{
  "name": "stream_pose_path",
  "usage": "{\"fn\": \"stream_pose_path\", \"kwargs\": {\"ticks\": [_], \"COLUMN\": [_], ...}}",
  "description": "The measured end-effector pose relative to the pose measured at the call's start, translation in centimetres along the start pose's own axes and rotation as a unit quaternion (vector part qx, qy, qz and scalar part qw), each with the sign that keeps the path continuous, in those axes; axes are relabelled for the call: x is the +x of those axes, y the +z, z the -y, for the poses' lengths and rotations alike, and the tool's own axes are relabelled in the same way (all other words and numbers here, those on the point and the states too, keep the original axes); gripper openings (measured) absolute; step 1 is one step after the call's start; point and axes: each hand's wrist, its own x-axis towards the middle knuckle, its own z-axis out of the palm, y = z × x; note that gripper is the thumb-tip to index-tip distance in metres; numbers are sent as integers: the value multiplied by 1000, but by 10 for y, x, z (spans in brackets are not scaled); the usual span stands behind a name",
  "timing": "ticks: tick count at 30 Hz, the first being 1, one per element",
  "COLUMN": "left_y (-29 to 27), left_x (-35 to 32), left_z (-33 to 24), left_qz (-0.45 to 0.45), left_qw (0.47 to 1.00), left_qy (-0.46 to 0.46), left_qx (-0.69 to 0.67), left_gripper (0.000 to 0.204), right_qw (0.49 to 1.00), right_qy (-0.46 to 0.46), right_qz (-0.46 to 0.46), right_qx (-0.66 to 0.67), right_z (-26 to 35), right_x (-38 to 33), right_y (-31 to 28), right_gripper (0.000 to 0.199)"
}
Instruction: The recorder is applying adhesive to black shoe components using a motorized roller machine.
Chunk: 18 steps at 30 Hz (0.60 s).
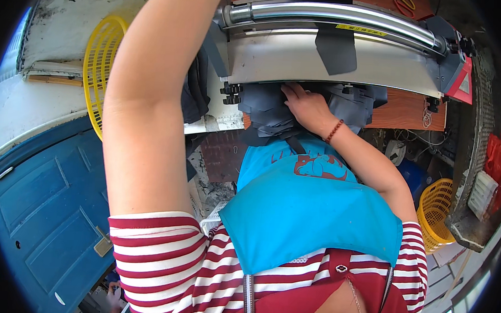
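My left arm (152, 94) reaches up past the top edge, so the left hand is out of view. Under the front edge of a machine's metal plate (272, 58), my right hand (309, 110) rests at a heap of dark grey fabric pieces (267, 112). Its fingers are drawn together on the top pieces at the plate's lip, partly hidden there. A red bead bracelet circles the right wrist. One dark fabric piece (335, 47) lies on the plate, reaching back beneath the shiny roller (326, 13). A blue apron (309, 216) covers my front.
To the left, a yellow basket (99, 63) stands on a white worktop (49, 98), near dark folded cloth (196, 88). Orange-handled scissors (404, 5) lie at the far right. Another yellow basket (436, 209) sits low on the right, near loose cords. A blue door (38, 202) is lower left.
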Motion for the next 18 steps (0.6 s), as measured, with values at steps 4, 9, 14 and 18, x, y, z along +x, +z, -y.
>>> {"fn": "stream_pose_path", "kwargs": {"ticks": [4, 9, 14, 18], "left_y": [-47, -77, -77, -68], "left_x": [-19, -37, -42, -28], "left_z": [-17, -19, -23, -11], "left_qz": [46, 9, -23, -50], "left_qw": [996, 994, 991, 978], "left_qy": [73, 106, 112, 192], "left_qx": [-35, 19, 72, 66], "left_gripper": [24, 20, 21, 31], "right_qw": [989, 985, 983, 998], "right_qy": [12, -37, -92, -50], "right_qz": [45, -11, -56, 25], "right_qx": [-143, -167, -152, -39], "right_z": [-11, -20, -18, 5], "right_x": [14, 19, 19, 13], "right_y": [42, 51, 39, -13], "right_gripper": [39, 37, 27, 18]}}
